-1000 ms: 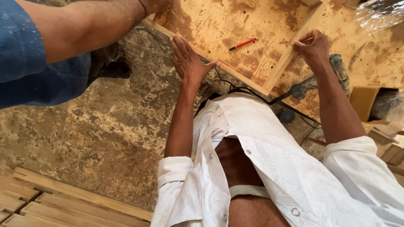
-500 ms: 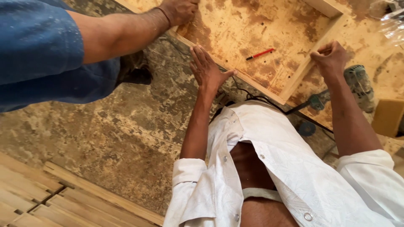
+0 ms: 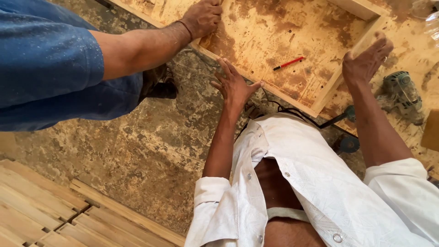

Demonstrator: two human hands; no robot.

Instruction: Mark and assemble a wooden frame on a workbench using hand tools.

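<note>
Nearest, the left hand (image 3: pixel 235 87) lies flat, fingers spread, against the near rail of the frame (image 3: pixel 256 84), which rests on the board (image 3: pixel 270 41). The right hand (image 3: pixel 366 61), fingers loosely curled, presses the frame's right rail. Farther off, a co-worker's hand (image 3: pixel 201 18) grips the far corner; even pressure on both rails would keep the frame square.

A red pencil (image 3: pixel 288 63) lies on the stained board. A power tool (image 3: pixel 401 95) rests at right, its black cable (image 3: pixel 315 122) trailing across the mottled floor (image 3: pixel 137 151). Wooden slats (image 3: pixel 50 215) are stacked at lower left.
</note>
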